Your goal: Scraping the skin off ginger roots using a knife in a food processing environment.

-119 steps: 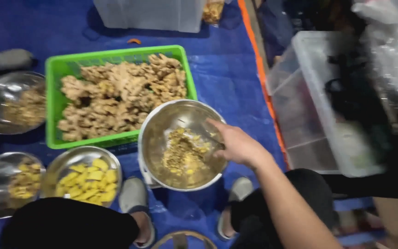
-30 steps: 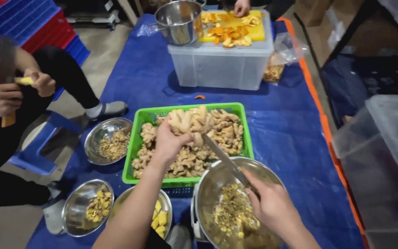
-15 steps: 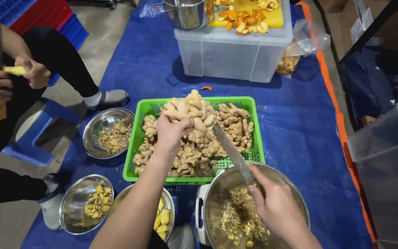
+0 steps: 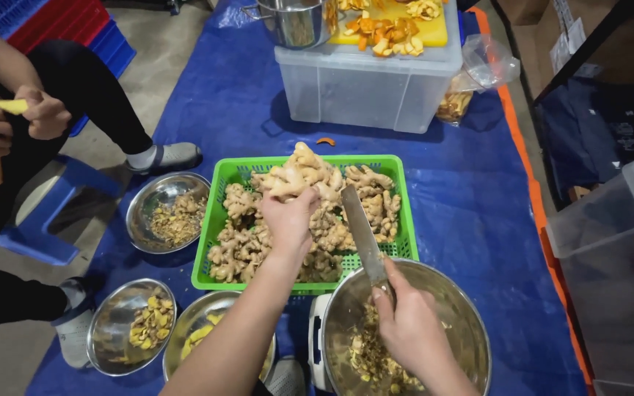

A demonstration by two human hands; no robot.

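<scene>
While your left hand (image 4: pixel 288 220) closes on a ginger root (image 4: pixel 299 178) atop the green basket (image 4: pixel 218 213), your right hand (image 4: pixel 405 330) grips the knife (image 4: pixel 363 235) over the big steel bowl (image 4: pixel 471 323). Peelings, probably, line that bowl; most ginger in the basket looks unpeeled.

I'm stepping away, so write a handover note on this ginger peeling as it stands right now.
Left hand: gripping a ginger root over the green basket.
Right hand: holding a knife, blade up, above the big steel bowl.
Done: peelings lie in that bowl; yellow peeled pieces sit in two smaller bowls at the left.
Left: the basket is piled with unpeeled ginger.
A person at the left is also cutting.
</scene>
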